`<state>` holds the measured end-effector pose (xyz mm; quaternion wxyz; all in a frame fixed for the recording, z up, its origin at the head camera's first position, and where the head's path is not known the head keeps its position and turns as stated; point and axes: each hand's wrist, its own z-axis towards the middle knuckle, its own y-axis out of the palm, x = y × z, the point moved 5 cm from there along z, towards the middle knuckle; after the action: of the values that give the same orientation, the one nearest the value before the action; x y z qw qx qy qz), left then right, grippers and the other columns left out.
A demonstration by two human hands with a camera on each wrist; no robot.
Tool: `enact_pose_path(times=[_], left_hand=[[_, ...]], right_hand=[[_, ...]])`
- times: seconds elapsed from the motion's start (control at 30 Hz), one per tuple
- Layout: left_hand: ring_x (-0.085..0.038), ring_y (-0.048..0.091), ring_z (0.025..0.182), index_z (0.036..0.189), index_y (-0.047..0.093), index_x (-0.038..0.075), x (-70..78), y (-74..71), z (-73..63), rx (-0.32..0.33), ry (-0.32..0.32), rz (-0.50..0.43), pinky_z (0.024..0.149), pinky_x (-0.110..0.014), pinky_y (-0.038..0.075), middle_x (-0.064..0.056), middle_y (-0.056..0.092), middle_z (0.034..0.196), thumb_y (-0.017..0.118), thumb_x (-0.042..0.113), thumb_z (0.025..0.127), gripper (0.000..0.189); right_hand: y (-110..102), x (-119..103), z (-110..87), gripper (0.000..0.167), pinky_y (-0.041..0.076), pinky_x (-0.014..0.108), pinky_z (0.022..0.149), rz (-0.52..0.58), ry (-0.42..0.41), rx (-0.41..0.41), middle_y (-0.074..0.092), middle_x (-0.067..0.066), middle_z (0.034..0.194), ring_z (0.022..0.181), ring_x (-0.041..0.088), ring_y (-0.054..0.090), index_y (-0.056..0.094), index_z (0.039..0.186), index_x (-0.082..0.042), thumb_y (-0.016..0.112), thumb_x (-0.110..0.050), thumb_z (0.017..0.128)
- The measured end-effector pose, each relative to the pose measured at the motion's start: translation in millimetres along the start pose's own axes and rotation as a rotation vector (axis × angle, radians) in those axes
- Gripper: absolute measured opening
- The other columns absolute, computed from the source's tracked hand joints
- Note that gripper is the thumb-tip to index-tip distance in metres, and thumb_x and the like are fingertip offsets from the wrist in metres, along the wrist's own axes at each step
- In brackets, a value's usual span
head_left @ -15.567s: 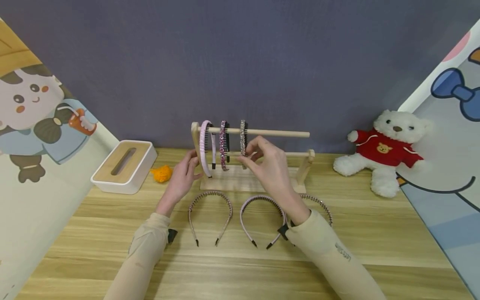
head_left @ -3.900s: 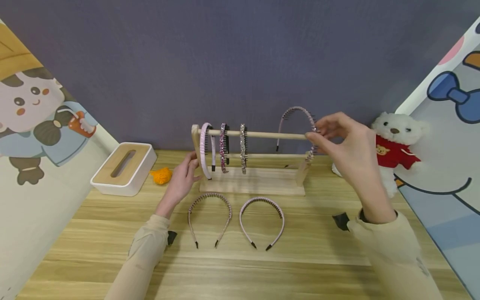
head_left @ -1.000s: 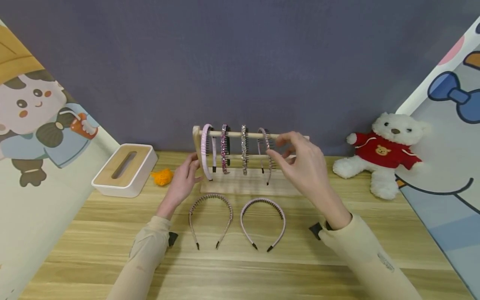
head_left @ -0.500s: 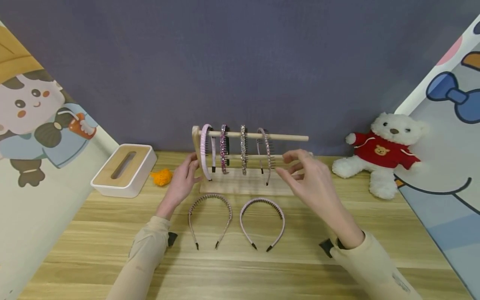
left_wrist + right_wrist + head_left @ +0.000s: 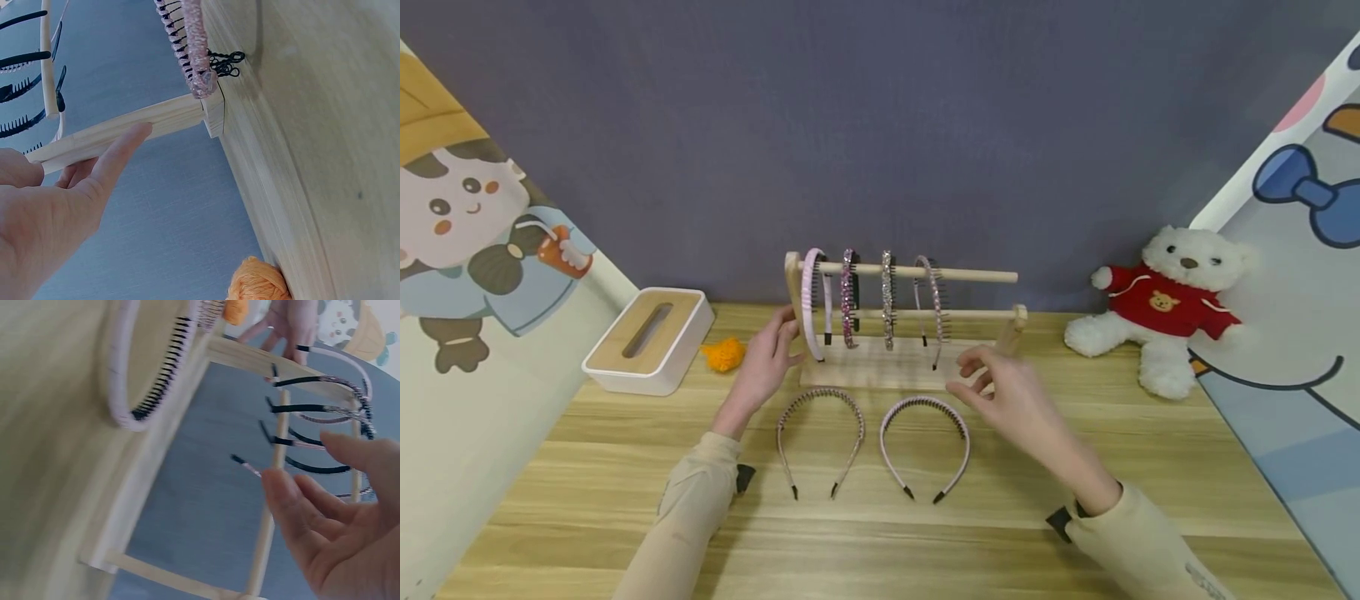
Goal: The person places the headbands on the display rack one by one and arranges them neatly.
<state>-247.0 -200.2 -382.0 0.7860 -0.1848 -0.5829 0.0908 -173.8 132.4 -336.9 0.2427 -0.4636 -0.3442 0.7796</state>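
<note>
My left hand (image 5: 765, 350) grips the left upright of a wooden headband rack (image 5: 880, 350); in the left wrist view its index finger lies along the post (image 5: 169, 119). Hanging over the rack's bars are a pale pink headband (image 5: 808, 304), a magenta glittery one (image 5: 848, 300), a silver rhinestone one (image 5: 888, 304) and a thin pink beaded one (image 5: 935, 308). My right hand (image 5: 1011, 400) holds nothing, fingers loosely bent, in front of the rack's right end. Just left of it a pale pink toothed headband (image 5: 886, 446) lies on the table, beside a thin beaded headband (image 5: 781, 450).
A white tissue box (image 5: 647, 379) with a wooden lid stands at the back left, next to an orange yarn ball (image 5: 725, 354). A white teddy bear (image 5: 1165, 300) in a red sweater sits at the back right. Behind the wooden table (image 5: 880, 550) rises a dark wall.
My right hand has let go of the thin beaded headband, which now hangs fourth on the rack, and has come down towards the table. The left hand stays on the rack.
</note>
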Motion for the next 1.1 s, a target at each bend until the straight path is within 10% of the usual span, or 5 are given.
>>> enact_pose_path(times=[1.1], left_hand=[[-0.053, 0.048, 0.141, 0.158, 0.037, -0.009, 1.1, -0.3, 0.6, 0.015, -0.001, -0.012, 0.096, -0.052, 0.063, -0.035, 0.046, 0.154, 0.032, 0.014, 0.12, 0.045]], right_hand=[[55, 42, -10.4, 0.031, 0.065, 0.036, 0.072, -0.096, 0.082, -0.275, 0.071, 0.005, 0.09, 0.081, 0.019, 0.068, 0.071, 0.106, 0.003, 0.091, -0.007, 0.085]])
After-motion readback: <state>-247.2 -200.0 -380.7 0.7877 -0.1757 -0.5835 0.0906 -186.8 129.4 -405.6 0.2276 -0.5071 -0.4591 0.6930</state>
